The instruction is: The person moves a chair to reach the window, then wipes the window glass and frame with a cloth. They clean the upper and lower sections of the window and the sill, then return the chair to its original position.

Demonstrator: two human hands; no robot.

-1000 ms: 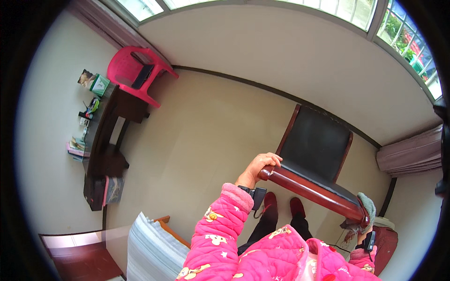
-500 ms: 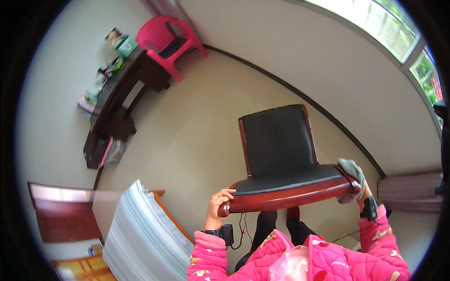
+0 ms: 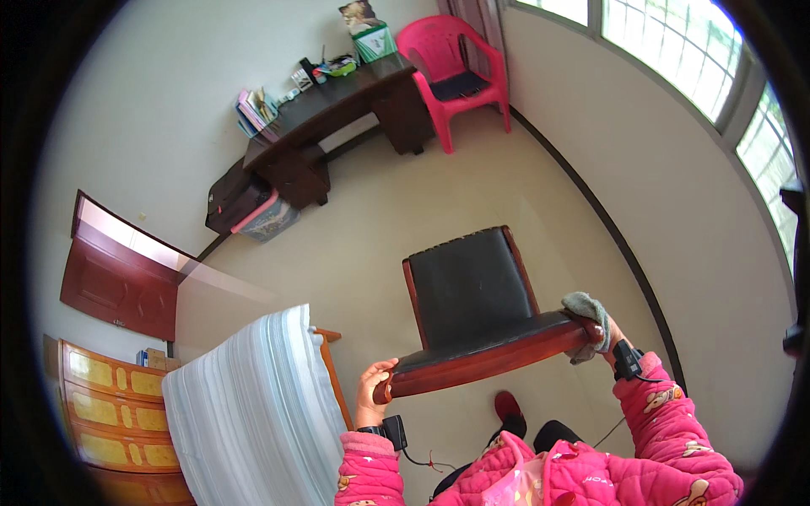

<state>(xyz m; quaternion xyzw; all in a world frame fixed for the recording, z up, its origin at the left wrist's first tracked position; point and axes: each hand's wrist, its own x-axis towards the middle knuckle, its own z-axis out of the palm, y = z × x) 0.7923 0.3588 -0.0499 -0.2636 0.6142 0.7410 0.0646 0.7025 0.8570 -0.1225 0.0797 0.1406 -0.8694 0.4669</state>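
Note:
A chair [image 3: 475,291] with black padded leather and a reddish-brown wooden frame is in front of my body, between my two hands. My left hand [image 3: 371,393] grips the left end of its near wooden edge, fingers curled over the top. At the right end, my right hand [image 3: 617,331] is closed round the wood with a grey-green cloth [image 3: 584,305] bunched there. The cloth hides most of my right fingers. The chair's legs do not show.
To my left stands a bed with a striped light-blue cover [image 3: 253,405]. Farther off are a dark desk [image 3: 337,105], a pink plastic chair [image 3: 447,67], a storage box [image 3: 268,221] and a wooden cabinet [image 3: 118,413]. A wall [image 3: 624,143] with windows runs along the right.
My view has turned left, so the desk and pink chair sit farther right in it. The held chair has tilted slightly, and a red shoe shows below it. Both hands keep their hold.

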